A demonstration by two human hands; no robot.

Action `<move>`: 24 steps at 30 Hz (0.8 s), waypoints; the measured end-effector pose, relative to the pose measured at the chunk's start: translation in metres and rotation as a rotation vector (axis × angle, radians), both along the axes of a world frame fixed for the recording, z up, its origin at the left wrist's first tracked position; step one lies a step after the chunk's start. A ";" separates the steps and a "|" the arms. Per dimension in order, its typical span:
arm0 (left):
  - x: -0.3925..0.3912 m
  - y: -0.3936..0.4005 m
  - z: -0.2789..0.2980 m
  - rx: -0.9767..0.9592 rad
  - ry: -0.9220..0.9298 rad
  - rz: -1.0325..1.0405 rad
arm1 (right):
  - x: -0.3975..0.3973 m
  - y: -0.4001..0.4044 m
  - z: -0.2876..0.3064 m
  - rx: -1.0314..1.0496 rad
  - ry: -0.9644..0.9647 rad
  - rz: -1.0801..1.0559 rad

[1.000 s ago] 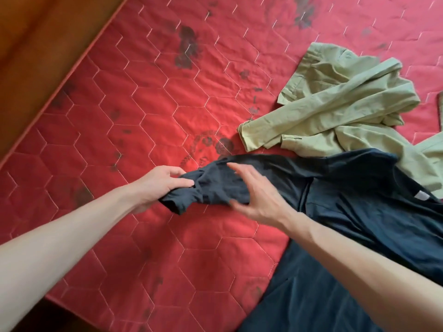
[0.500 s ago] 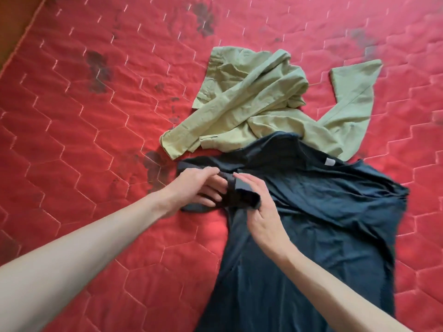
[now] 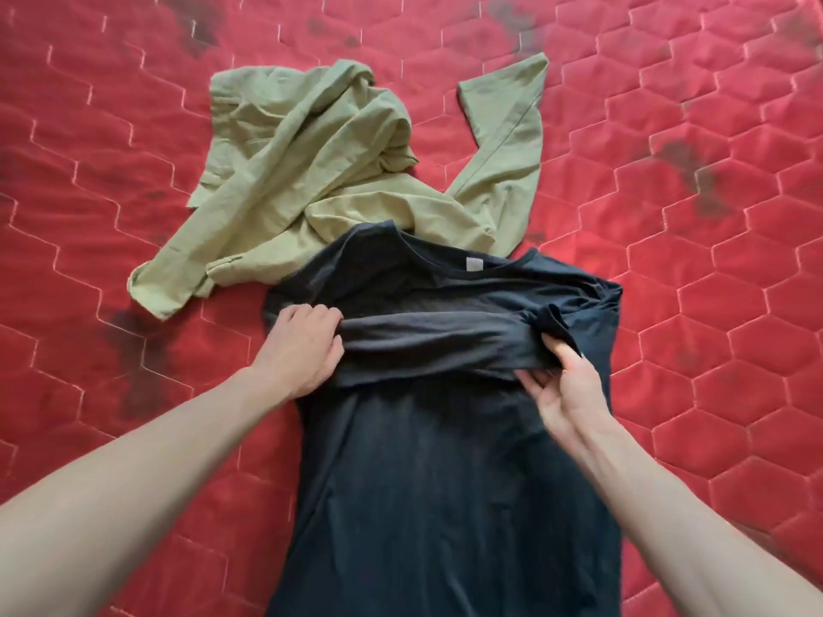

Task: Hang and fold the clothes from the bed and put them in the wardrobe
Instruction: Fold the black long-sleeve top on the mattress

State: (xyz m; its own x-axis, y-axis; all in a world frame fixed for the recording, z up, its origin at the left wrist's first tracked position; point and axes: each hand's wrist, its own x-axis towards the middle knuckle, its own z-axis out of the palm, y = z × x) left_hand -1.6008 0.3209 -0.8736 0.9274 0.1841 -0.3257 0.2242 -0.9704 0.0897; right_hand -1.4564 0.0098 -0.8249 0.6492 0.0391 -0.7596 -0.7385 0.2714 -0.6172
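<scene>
The sleeve [image 3: 445,345] now lies folded across the dark shirt [image 3: 445,483]; left hand [image 3: 303,349] presses it, right hand [image 3: 565,385] pinches its cuff. Folding has begun.

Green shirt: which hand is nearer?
Left. The left hand lies just below the green shirt, near its lower sleeve. The right hand is farther, across the dark shirt.

I see left hand [image 3: 303,354] pressing folded sleeve [image 3: 445,345] on dark shirt [image 3: 445,483]; right hand [image 3: 565,389] pinching sleeve end; green shirt [image 3: 338,171] farther up bed [image 3: 712,305].
</scene>
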 end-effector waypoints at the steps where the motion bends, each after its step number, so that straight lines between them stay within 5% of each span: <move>1: 0.004 0.001 0.001 0.013 -0.001 -0.006 | 0.005 -0.009 -0.010 -0.054 -0.001 0.032; 7: 0.022 0.017 0.012 0.068 -0.016 -0.010 | 0.015 -0.037 -0.045 -0.391 -0.175 0.193; 14: 0.038 0.026 0.015 -0.026 -0.116 -0.043 | 0.019 -0.063 -0.062 -0.685 -0.249 0.137; 20: 0.043 0.017 0.002 0.045 -0.206 0.032 | 0.031 -0.065 -0.057 -0.867 -0.414 0.427; 24: 0.025 0.005 -0.006 0.098 -0.273 0.124 | 0.036 -0.070 -0.057 -1.014 -0.417 0.441</move>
State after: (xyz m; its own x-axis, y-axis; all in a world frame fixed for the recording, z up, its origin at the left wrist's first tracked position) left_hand -1.5755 0.3259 -0.8796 0.9464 0.3199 -0.0433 0.3223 -0.9440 0.0700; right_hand -1.4204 -0.0607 -0.8824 0.9358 -0.1767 -0.3051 -0.3359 -0.7097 -0.6193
